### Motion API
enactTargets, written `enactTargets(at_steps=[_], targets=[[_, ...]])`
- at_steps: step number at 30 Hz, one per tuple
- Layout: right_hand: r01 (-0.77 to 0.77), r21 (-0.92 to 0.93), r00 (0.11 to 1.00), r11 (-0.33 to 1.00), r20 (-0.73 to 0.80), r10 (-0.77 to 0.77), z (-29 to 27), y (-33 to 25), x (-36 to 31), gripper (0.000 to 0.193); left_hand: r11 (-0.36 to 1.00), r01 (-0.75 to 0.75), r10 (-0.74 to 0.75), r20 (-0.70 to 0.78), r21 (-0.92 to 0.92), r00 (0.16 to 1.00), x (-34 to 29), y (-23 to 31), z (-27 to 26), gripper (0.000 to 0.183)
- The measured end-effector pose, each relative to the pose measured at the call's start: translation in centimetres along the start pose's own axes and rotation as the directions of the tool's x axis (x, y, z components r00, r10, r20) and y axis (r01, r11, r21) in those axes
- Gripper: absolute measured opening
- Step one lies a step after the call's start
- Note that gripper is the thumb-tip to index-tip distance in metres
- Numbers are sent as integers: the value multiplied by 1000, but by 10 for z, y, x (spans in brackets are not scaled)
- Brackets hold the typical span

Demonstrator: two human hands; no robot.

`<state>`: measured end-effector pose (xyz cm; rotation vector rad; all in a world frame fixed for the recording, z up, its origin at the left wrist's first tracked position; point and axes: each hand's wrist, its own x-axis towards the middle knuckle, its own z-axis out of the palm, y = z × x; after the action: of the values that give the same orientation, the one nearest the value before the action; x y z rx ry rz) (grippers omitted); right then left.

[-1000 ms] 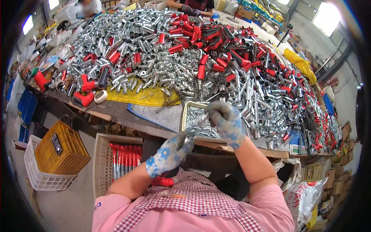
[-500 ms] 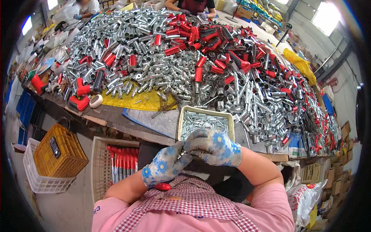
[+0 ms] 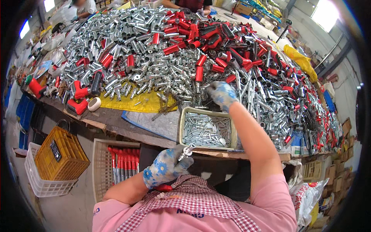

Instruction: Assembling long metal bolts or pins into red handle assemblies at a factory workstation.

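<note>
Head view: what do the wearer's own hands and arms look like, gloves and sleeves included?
The left hand and right hand wear off-white gloves printed with blue flowers, greyer on the fingers. The forearms are bare, with no cables visible. The short sleeves are pink; the left bears a small dark-blue marking.

The left hand [image 3: 166, 167] was curled at lower centre. The right arm [image 3: 259, 147] was extended, its gloved hand [image 3: 223, 95] above centre.
</note>
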<state>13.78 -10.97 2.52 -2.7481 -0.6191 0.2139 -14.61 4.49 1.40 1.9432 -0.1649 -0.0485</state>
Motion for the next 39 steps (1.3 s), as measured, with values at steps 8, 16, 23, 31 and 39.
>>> enactTargets(at_steps=[8, 16, 23, 31, 39], targets=[[128, 924, 988, 361, -152, 39, 3, 8, -19, 28, 997, 0, -6, -76, -78, 997, -10, 6, 10, 40], [739, 422, 536, 525, 104, -838, -64, -33, -183, 48, 998, 42, -31, 241, -41, 970, -8, 2, 29, 35], [674, 380, 648, 634, 108, -754, -60, -30, -214, 28, 991, 61, -23, 289, -120, 957, -18, 11, 36, 34], [313, 119, 876, 942, 349, -334, -52, -51, -235, 56, 996, -88, 86, 150, 6, 985, -22, 6, 51, 28], [370, 127, 908, 920, 162, -387, -60, -34, -243, 67, 998, -2, 13, 163, -67, 987, -21, 6, 47, 32]])
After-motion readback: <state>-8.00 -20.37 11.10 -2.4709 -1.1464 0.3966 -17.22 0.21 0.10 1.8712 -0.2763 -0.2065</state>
